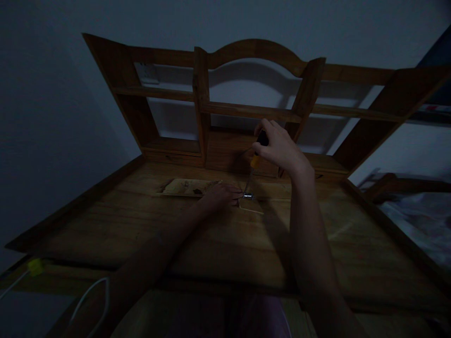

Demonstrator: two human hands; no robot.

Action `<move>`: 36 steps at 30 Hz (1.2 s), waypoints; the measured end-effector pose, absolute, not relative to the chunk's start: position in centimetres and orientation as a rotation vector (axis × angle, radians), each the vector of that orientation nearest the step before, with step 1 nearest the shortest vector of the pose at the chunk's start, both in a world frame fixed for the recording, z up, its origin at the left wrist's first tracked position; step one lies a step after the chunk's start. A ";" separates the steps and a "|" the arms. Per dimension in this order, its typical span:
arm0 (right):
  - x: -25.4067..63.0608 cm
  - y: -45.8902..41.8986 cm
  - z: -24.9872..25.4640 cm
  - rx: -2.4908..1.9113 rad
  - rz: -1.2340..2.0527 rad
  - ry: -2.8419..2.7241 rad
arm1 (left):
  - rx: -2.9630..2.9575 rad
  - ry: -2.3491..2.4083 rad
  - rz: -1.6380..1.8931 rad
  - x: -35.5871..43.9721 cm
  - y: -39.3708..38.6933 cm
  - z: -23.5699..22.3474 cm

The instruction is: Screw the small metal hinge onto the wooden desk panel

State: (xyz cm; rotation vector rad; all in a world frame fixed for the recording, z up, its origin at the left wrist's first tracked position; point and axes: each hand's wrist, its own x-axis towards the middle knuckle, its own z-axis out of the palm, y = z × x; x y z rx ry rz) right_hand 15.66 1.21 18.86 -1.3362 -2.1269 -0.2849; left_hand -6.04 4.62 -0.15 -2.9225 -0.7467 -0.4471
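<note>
Your right hand [281,144] has its grip closed around the handle of the screwdriver [255,161], whose shaft slants down to the shiny metal piece [248,195] on the counter [225,246]. Your left hand [221,194] lies low just beside that piece; whether its grip pinches anything, you can't tell. The step seems to be 1 of turning a screw, calling for a steady, upright shaft and firm bracing.

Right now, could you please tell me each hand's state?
Left hand: resting on the wood beside the metal part; grip cannot be told.
Right hand: closed around the screwdriver.
</note>
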 end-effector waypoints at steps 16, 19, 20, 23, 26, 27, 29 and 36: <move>15.2 1.0 18.7 -1.360 -0.331 -2.085 | -2.916 -0.704 -0.466 -6.0 4.5 0.1; 15.2 0.9 18.8 -1.394 -0.371 -2.073 | -2.909 -0.717 -0.463 -6.0 4.4 0.2; 15.2 0.9 18.9 -1.407 -0.384 -2.070 | -2.907 -0.726 -0.462 -6.0 4.3 0.3; 15.2 1.0 18.9 -1.413 -0.396 -2.087 | -2.913 -0.731 -0.448 -6.0 4.3 0.3; 15.1 0.9 18.8 -1.396 -0.366 -2.093 | -2.922 -0.736 -0.446 -6.0 4.4 0.3; 15.0 0.8 18.8 -1.393 -0.354 -2.091 | -2.925 -0.744 -0.447 -6.0 4.4 0.3; 14.7 0.7 18.7 -1.389 -0.336 -2.088 | -2.925 -0.755 -0.437 -6.0 4.3 0.4; 14.9 1.2 18.5 -1.373 -0.360 -2.096 | -2.872 -0.756 -0.413 -5.9 4.0 0.7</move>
